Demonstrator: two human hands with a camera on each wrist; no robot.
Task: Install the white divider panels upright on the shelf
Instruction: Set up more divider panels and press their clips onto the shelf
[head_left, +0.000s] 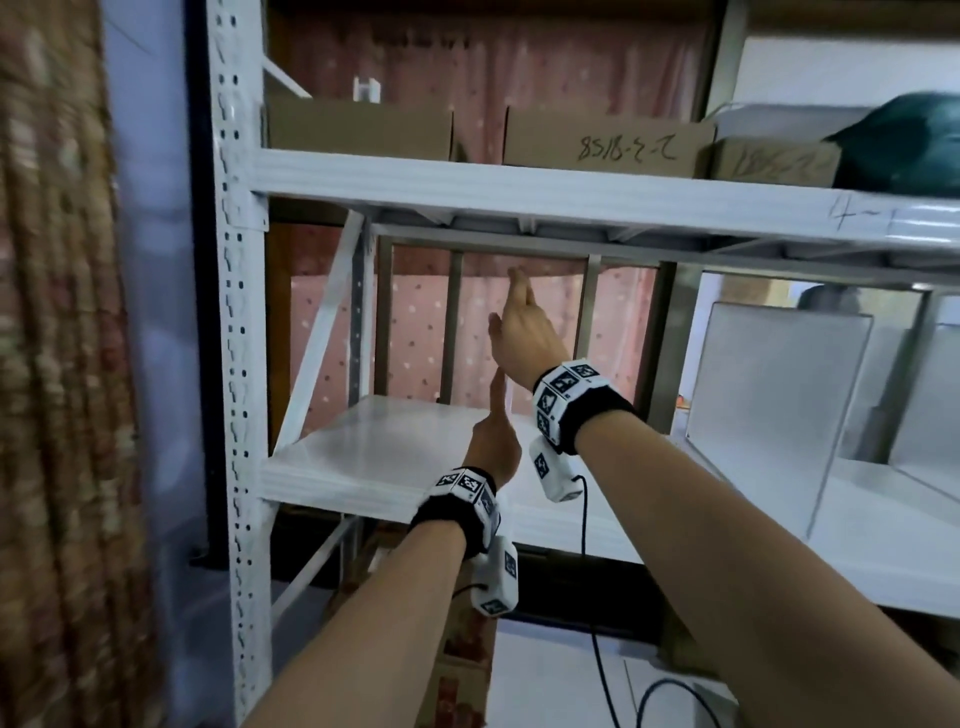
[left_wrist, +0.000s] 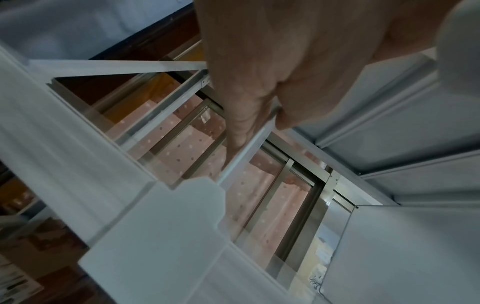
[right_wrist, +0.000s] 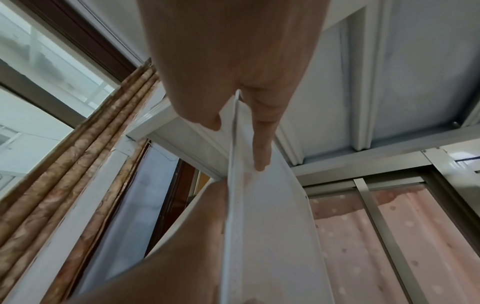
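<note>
Both hands are holding one white panel (right_wrist: 262, 216) up on its edge inside the shelf (head_left: 395, 483). From the head view the panel is seen edge-on, so it is almost hidden there. The wrist views are showing it better.

The right hand (head_left: 522, 332) is up high, near the beam (head_left: 519, 192) above. Its thumb (right_wrist: 205, 102) is lying on one side of the panel and its fingers (right_wrist: 262, 139) are lying straight along the other side, so the panel's thin edge is pinched between them.

The left hand (head_left: 493, 441) is lower down, near the front of the shelf board. Its thumb (left_wrist: 293, 107) and fingers (left_wrist: 241, 127) are squeezing the panel's front edge (left_wrist: 249, 150) between them too.

The panel is standing upright in the left part of the shelf, between the white post (head_left: 236, 338) and another panel (head_left: 774, 410) that is already standing up further right. I cannot tell if its bottom is touching the shelf board.

Brown boxes (head_left: 608, 143) are sitting on the level above. A pink curtain (head_left: 415, 332) with dots is hanging behind the shelf, and a brown curtain (head_left: 57, 364) is hanging at the far left.
</note>
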